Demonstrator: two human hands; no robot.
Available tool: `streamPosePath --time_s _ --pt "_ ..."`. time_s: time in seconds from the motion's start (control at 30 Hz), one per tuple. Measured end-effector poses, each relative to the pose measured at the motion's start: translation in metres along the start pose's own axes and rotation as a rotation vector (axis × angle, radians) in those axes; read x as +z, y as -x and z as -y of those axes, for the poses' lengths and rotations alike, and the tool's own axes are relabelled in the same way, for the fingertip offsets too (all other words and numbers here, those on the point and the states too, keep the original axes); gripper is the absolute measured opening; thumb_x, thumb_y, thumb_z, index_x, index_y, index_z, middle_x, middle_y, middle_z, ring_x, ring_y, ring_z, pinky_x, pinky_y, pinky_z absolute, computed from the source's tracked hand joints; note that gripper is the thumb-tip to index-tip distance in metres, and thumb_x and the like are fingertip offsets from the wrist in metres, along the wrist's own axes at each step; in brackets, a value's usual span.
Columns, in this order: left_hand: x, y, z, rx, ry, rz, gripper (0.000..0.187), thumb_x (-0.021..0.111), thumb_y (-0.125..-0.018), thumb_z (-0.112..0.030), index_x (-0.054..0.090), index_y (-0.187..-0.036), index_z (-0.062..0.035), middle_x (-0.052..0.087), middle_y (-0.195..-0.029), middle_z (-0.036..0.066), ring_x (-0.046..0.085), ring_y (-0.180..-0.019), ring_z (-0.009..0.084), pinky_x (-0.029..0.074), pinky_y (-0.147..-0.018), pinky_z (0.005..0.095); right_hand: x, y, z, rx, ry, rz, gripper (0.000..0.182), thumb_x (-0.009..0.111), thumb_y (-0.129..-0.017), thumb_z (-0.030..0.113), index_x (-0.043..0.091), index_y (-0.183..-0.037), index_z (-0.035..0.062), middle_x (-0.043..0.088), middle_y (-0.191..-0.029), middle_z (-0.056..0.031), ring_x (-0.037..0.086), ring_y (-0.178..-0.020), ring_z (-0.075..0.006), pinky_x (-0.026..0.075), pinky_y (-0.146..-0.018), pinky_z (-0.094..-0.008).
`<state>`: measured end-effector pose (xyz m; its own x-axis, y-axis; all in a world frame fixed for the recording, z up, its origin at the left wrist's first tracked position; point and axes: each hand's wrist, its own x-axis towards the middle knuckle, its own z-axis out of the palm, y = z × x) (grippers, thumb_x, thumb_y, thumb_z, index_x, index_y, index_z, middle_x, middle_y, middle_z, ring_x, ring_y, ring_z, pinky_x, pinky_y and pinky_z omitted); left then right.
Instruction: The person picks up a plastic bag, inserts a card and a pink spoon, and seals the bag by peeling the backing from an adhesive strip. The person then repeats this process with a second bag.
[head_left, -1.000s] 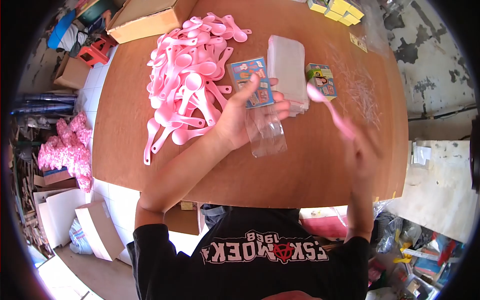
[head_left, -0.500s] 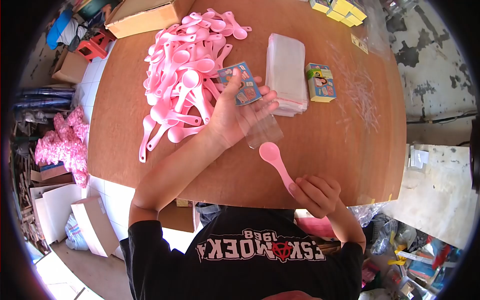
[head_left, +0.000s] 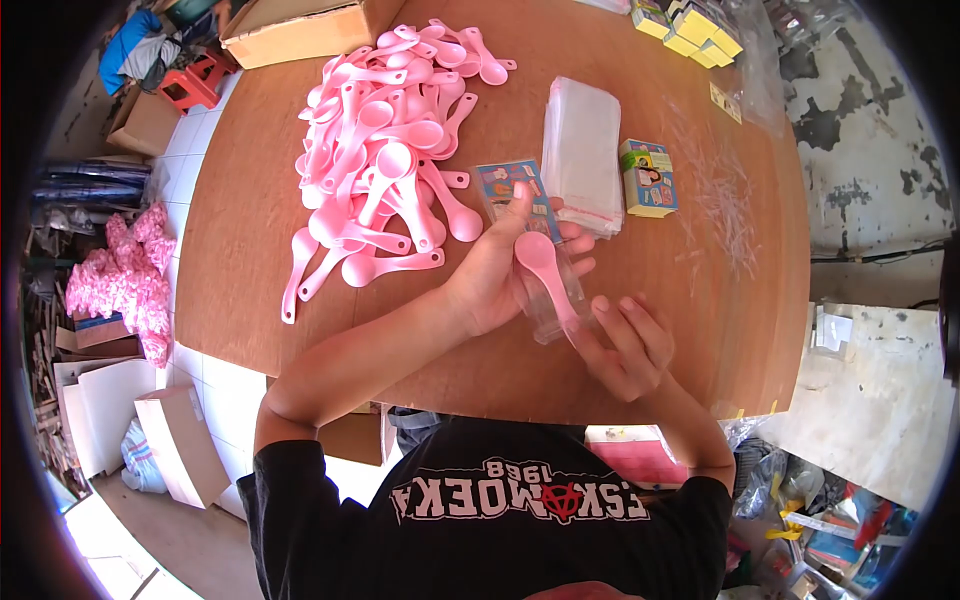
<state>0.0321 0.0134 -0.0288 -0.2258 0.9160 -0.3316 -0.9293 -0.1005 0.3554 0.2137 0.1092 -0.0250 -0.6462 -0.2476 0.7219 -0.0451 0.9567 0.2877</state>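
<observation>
L hand (head_left: 500,275) pinches clear bag (head_left: 555,300) plus card (head_left: 515,192), mouth held open; R hand (head_left: 625,345) fingers grip pink spoon (head_left: 545,270) handle, bowl entering bag, near table (head_left: 640,390) front edge. Spoon pile (head_left: 385,150) toward far-left corner.

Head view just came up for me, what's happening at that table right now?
A person sits at a brown table. The left hand holds a clear plastic bag together with a small printed card. The right hand grips a pink plastic spoon by its handle, bowl end lying over the bag at the left palm. A heap of pink spoons lies to the left, a stack of clear bags and a small printed box just beyond the hands.
</observation>
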Motion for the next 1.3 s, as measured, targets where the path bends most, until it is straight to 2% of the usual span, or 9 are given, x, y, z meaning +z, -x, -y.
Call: streamPosePath --time_s 0.13,0.4,0.57,0.7,0.8,0.9,1.0,1.17,1.3 --pt "-0.002 0.0 0.003 -0.003 -0.108 0.066 0.064 0.041 -0.096 -0.059 0.044 -0.131 -0.0052 0.06 -0.112 0.013 0.061 -0.11 0.0282 0.048 -0.101 0.0498 -0.008 -0.015 -0.009 0.007 -0.109 0.119 0.023 0.073 -0.079 0.012 0.073 -0.102 0.01 0.069 -0.108 -0.0071 0.061 -0.104 -0.025 0.056 -0.082 -0.0373" --pt "-0.005 0.0 -0.011 -0.009 -0.157 0.298 0.08 0.035 -0.093 -0.069 0.039 -0.139 -0.0043 0.058 -0.122 0.016 0.057 -0.118 0.0304 0.043 -0.103 0.0472 -0.093 -0.095 -0.058 0.46 -0.286 -0.01 0.019 0.072 -0.072 -0.004 0.07 -0.091 -0.0018 0.068 -0.088 -0.0124 0.066 -0.078 -0.0289 0.053 -0.069 -0.0358" --pt "-0.009 0.002 -0.009 0.247 -0.448 -0.045 0.03 0.048 -0.1 -0.03 0.052 -0.118 -0.006 0.061 -0.096 0.006 0.059 -0.086 0.0155 0.049 -0.08 0.0323 -0.098 -0.136 -0.089 0.318 -0.148 0.238 0.019 0.072 -0.07 -0.005 0.068 -0.088 -0.0051 0.067 -0.087 -0.0132 0.064 -0.078 -0.0277 0.05 -0.069 -0.0328" --pt "-0.012 0.002 -0.004 0.44 -0.641 -0.087 0.028 0.046 -0.101 -0.027 0.054 -0.117 -0.0057 0.061 -0.099 0.006 0.059 -0.088 0.0151 0.048 -0.082 0.0313 -0.101 -0.15 -0.084 0.384 -0.473 0.337 0.015 0.069 -0.071 -0.007 0.067 -0.087 -0.0071 0.066 -0.086 -0.0148 0.063 -0.074 -0.0245 0.049 -0.068 -0.0319" --pt "-0.009 0.002 -0.001 0.613 -0.794 0.019 0.031 0.047 -0.102 -0.029 0.056 -0.115 -0.0024 0.063 -0.1 0.006 0.061 -0.09 0.015 0.048 -0.085 0.0309 -0.093 -0.148 -0.082 0.511 -0.791 0.456 0.011 0.066 -0.077 -0.006 0.068 -0.088 -0.0061 0.066 -0.083 -0.0146 0.063 -0.07 -0.0211 0.05 -0.065 -0.0307" --pt "-0.012 0.005 -0.004 0.302 -0.651 0.51 0.061 0.049 -0.097 -0.052 0.051 -0.126 0.0014 0.062 -0.116 0.015 0.06 -0.108 0.0225 0.045 -0.096 0.0365 -0.068 -0.128 -0.081 0.69 -0.99 0.613 0.008 0.066 -0.084 0.0 0.069 -0.088 -0.0053 0.067 -0.078 -0.0132 0.064 -0.067 -0.0161 0.05 -0.062 -0.0266" --pt "-0.004 0.016 -0.004 0.202 -0.716 0.59 0.071 0.049 -0.094 -0.06 0.047 -0.133 0.0003 0.061 -0.119 0.016 0.06 -0.111 0.023 0.047 -0.094 0.0358 -0.031 -0.092 -0.074 0.924 -1.1 0.639 0.013 0.067 -0.089 0.008 0.07 -0.09 -0.0047 0.066 -0.075 -0.0116 0.064 -0.066 -0.0122 0.05 -0.06 -0.0236" --pt "0.003 0.013 -0.001 0.153 -0.799 0.381 0.042 0.052 -0.099 -0.004 0.042 -0.14 0.0013 0.062 -0.118 0.008 0.061 -0.104 0.0127 0.052 -0.087 0.0301 -0.021 -0.085 -0.069 0.996 -1.009 0.641 0.012 0.067 -0.089 0.006 0.07 -0.096 -0.0023 0.068 -0.082 -0.0081 0.066 -0.073 -0.0141 0.05 -0.064 -0.0243" --pt "-0.003 0.006 0.011 0.251 -0.9 0.355 0.036 0.056 -0.099 -0.012 0.051 -0.131 0.0011 0.067 -0.103 0.008 0.061 -0.093 0.0072 0.051 -0.078 0.0251 -0.014 -0.074 -0.062 0.636 -0.724 0.413 0.011 0.07 -0.084 0.009 0.071 -0.094 0.0031 0.063 -0.086 -0.0062 0.065 -0.073 -0.0187 0.05 -0.059 -0.0303"
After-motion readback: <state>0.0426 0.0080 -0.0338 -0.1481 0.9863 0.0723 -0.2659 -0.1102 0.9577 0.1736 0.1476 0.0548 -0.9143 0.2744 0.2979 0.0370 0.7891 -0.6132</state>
